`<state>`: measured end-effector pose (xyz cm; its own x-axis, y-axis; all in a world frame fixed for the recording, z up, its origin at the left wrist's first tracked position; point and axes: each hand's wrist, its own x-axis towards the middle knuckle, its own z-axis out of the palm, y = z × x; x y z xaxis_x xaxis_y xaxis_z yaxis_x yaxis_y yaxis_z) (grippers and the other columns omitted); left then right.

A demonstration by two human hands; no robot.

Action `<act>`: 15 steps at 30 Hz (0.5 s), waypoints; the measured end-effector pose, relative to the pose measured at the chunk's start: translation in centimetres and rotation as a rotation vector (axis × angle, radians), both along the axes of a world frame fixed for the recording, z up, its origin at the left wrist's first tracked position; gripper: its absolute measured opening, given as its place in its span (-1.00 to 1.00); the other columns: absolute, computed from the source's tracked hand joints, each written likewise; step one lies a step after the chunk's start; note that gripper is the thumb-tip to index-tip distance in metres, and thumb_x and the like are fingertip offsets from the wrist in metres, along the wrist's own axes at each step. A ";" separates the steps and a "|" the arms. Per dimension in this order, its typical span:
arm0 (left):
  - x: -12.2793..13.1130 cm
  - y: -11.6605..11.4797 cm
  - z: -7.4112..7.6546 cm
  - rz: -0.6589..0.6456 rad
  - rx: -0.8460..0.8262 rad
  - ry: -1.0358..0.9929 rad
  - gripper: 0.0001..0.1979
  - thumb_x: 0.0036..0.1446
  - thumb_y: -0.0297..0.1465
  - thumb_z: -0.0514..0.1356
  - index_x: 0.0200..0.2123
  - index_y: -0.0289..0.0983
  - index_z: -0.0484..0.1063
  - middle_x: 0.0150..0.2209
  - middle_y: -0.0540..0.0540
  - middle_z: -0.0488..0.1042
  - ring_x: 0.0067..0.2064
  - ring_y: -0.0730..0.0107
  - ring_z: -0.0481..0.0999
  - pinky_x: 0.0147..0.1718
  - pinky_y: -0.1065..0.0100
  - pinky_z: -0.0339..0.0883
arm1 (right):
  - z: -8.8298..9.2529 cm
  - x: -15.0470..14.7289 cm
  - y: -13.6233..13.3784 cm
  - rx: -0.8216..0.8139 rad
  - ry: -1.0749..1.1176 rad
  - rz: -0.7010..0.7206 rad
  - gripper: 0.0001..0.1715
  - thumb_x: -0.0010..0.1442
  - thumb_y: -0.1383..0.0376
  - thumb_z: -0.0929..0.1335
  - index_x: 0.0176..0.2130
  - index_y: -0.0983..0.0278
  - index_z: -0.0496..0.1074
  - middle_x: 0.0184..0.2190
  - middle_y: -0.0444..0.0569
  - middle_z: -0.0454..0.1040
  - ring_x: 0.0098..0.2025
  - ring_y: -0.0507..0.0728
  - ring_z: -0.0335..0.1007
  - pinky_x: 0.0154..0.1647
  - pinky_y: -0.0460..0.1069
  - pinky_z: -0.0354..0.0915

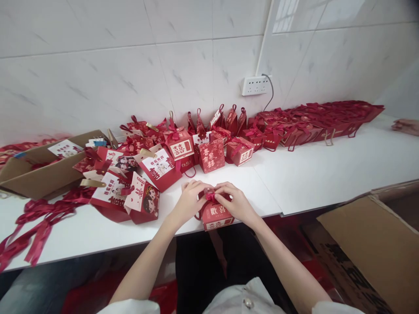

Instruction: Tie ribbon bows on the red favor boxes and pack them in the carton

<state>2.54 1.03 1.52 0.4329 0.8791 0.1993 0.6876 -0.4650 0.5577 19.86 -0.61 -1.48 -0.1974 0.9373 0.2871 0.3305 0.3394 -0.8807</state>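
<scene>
Far left: one open cardboard carton (36, 185), printed pieces inside. Lower left: a tangle of loose red ribbons (42, 220), trailing over the edge of the white table (176, 226). Left of centre to the middle: a crowd of red gift boxes (212, 157), several with white printed panels, one standing with a blossom-patterned front.

Lower centre, nearest where I look on: one red gift box with white lettering (218, 213), at the table's front edge, between the person's hands. On its top, one red ribbon bow (212, 197). Left hand (192, 198): thumb and forefinger pinching the bow's left side, the other fingers curled close. Right hand (234, 199): thumb and forefinger pinching its right side, the other fingers bent together.

Right of centre, above: one white power strip (255, 86) on the tiled wall, grey cable attached. Upper right: a long bank of red ribboned bags (327, 122), packed closely. Lower right: one large carton, flap raised (366, 244). Right edge: part of another person's hand (406, 126), over the table.
</scene>
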 end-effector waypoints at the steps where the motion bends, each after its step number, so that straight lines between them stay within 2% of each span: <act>1: 0.0 -0.3 0.0 0.003 -0.011 -0.015 -0.85 0.15 -0.42 0.10 -0.22 -0.19 0.42 -0.24 -0.03 0.50 -0.13 0.29 0.38 -0.09 0.18 0.06 | 0.0 0.0 0.0 -0.002 0.002 -0.002 -0.87 0.14 0.31 0.29 -0.39 0.24 0.44 -0.20 0.02 0.43 -0.08 0.15 0.36 0.00 0.12 0.22; 5: 0.2 -1.3 0.1 -0.008 -0.057 -0.093 -0.86 0.15 -0.41 0.06 -0.21 -0.20 0.35 -0.22 -0.02 0.50 -0.15 0.33 0.43 -0.04 0.16 0.05 | 0.0 -0.1 -0.1 0.015 0.005 -0.015 -0.86 0.14 0.33 0.28 -0.39 0.23 0.43 -0.21 0.01 0.44 -0.09 0.14 0.36 -0.01 0.12 0.22; 10: 0.5 -1.7 -0.2 0.030 -0.079 -0.150 -0.84 0.05 -0.33 0.18 -0.25 -0.20 0.35 -0.24 -0.01 0.49 -0.15 0.29 0.42 0.00 0.10 0.02 | -0.1 -0.2 -0.1 0.071 -0.019 -0.043 -0.88 0.14 0.35 0.29 -0.39 0.23 0.43 -0.24 -0.01 0.46 -0.12 0.14 0.38 -0.04 0.11 0.23; 15: 0.7 -1.4 -1.3 0.084 -0.087 -0.271 -0.89 0.11 -0.31 0.13 -0.34 -0.22 0.38 -0.33 -0.01 0.48 -0.23 0.33 0.42 -0.06 0.16 0.13 | -0.1 -0.1 -0.1 0.118 -0.043 -0.041 -0.89 0.17 0.36 0.28 -0.37 0.22 0.40 -0.27 -0.03 0.47 -0.14 0.14 0.38 -0.07 0.10 0.23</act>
<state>3.29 -0.38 0.22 0.2989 0.9285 0.2203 0.5425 -0.3553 0.7613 19.78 -0.72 -1.60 -0.1742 0.9050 0.3882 0.3830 0.4254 -0.8199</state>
